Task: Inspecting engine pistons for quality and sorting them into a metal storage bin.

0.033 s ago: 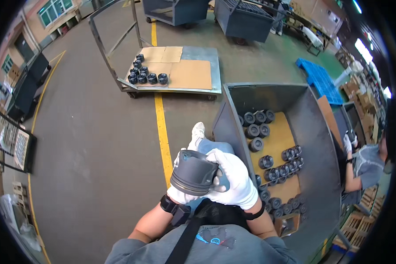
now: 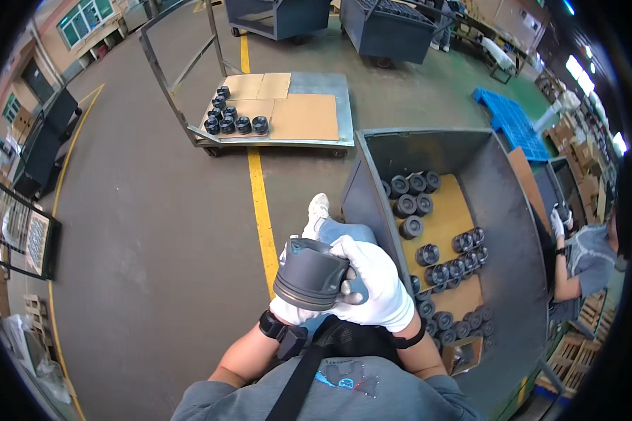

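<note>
A dark grey engine piston (image 2: 310, 274) with ring grooves around its lower end is held up in front of my body, slightly tilted. My left hand (image 2: 290, 310), in a white glove, grips it from the left and below; the piston hides most of those fingers. From the right, my gloved right hand (image 2: 379, 289) closes on the same piston, thumb at the upper edge and fingertips against its side. Just right of my hands stands a deep grey metal bin (image 2: 463, 140), with several similar pistons (image 2: 411, 226) on cardboard sheets inside.
Ahead is a flat trolley (image 2: 347, 112) with cardboard and several pistons at its left. A small cardboard box (image 2: 479, 351) sits in the bin's near end. Beyond the bin's right side a co-worker (image 2: 586, 259) in white gloves stands. Farther off are a blue pallet (image 2: 509, 126) and grey carts (image 2: 390, 31).
</note>
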Motion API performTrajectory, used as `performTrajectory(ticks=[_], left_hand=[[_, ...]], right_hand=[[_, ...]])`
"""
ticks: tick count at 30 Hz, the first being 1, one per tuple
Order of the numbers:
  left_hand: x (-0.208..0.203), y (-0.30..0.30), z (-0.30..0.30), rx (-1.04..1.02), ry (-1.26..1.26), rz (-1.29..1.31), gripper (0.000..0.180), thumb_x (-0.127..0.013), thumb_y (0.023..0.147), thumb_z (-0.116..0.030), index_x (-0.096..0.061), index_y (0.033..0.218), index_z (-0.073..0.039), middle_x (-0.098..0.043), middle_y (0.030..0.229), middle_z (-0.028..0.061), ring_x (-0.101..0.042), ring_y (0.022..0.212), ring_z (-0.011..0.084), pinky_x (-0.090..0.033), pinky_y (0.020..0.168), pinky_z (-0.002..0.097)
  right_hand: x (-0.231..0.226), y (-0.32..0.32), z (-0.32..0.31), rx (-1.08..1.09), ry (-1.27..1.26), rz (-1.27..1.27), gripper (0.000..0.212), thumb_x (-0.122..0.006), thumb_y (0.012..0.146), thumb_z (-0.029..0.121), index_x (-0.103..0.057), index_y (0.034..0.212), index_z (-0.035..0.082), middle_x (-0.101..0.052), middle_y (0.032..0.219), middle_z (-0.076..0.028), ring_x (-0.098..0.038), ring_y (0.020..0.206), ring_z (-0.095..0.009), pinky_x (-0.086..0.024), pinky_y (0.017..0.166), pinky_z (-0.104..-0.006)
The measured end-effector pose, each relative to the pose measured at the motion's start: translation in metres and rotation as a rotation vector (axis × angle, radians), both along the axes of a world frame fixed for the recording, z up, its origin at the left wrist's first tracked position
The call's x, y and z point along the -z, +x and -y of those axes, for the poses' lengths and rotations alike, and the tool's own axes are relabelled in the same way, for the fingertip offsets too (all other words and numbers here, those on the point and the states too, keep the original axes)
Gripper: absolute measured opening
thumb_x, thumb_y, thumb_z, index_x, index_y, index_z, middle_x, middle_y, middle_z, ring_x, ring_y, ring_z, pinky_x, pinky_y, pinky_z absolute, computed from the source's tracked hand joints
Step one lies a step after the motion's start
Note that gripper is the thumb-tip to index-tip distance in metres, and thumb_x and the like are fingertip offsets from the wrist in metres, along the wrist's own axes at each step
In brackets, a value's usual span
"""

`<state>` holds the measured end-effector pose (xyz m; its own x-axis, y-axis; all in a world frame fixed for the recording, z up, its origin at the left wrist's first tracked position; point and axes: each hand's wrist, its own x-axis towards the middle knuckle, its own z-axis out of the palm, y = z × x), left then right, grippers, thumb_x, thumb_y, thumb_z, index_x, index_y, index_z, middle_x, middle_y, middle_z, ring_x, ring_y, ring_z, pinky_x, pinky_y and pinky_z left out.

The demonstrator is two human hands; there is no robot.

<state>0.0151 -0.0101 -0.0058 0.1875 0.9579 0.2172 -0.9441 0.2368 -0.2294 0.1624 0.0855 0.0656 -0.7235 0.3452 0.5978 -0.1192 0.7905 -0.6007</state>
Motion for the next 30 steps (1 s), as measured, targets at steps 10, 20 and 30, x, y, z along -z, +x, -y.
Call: performTrajectory(ticks=[10,20,30], left_hand=[[0.002,-0.004,0.007,-0.085,-0.176,-0.093,0.09,-0.038,0.094,-0.074,-0.041,0.147,-0.001,-0.055,0.128,0.0322,-0.063,0.105,0.0507,-0.053,0.092,0.0656],[-0.036,-0.007,0.006,-0.319,-0.53,-0.341,0.082,-0.051,0.092,-0.073,-0.05,0.138,-0.005,-0.065,0.12,0.0211,-0.066,0.111,0.0364,-0.058,0.09,0.0545],[-0.046,0.002,0.005,-0.546,-0.587,-0.934,0.061,-0.044,0.103,-0.058,-0.054,0.135,-0.007,-0.064,0.118,0.0067,-0.064,0.106,0.0172,-0.053,0.096,0.0356]], right_hand=[[0.006,0.002,-0.003,0.016,-0.02,0.025,0.08,-0.086,0.065,0.02,-0.053,0.134,-0.006,-0.063,0.125,-0.023,-0.063,0.113,-0.041,-0.05,0.1,-0.0455],[0.019,0.003,-0.003,0.052,-0.085,0.112,0.102,-0.092,0.066,0.036,-0.042,0.145,-0.006,-0.058,0.135,-0.026,-0.061,0.119,-0.041,-0.049,0.101,-0.0441],[0.013,0.0,-0.003,0.083,0.087,0.048,0.107,-0.09,0.064,0.023,-0.034,0.151,-0.005,-0.061,0.128,-0.024,-0.065,0.101,-0.037,-0.053,0.085,-0.0418]])
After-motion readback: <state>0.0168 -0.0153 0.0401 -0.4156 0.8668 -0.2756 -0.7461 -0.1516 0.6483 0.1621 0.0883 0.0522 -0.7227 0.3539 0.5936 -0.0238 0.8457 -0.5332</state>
